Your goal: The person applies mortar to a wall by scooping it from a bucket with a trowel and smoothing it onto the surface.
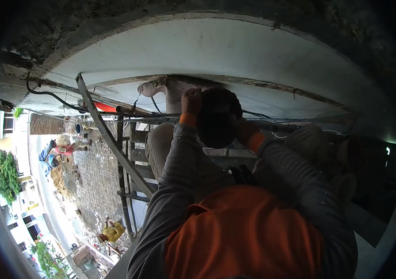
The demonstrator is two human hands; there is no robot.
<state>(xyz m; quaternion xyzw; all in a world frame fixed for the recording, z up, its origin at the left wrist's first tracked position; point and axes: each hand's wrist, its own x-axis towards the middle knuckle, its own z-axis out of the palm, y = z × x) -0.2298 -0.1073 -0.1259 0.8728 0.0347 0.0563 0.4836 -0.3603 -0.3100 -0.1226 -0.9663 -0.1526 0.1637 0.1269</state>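
A dark round object like a shallow bowl [215, 123] is in front of my chest, under a pinkish plaster piece [173, 95]. My left hand [191, 100] is closed at its upper left edge, fingers bent and seemingly wrapped round the rim. At the lower right side of the bowl-like object is my right hand [246, 131], its fingers curled in deep shadow. Whatever the right fingers hold is hidden. The inside of the dark object is too dim to make out.
A slanted beam [114, 135] crosses on my left beside scaffold poles [122, 172]. A black cable [58, 98] runs along the pale ceiling [198, 46]. Far below, a person in yellow [113, 231] and several others are on the brick-paved ground [95, 172].
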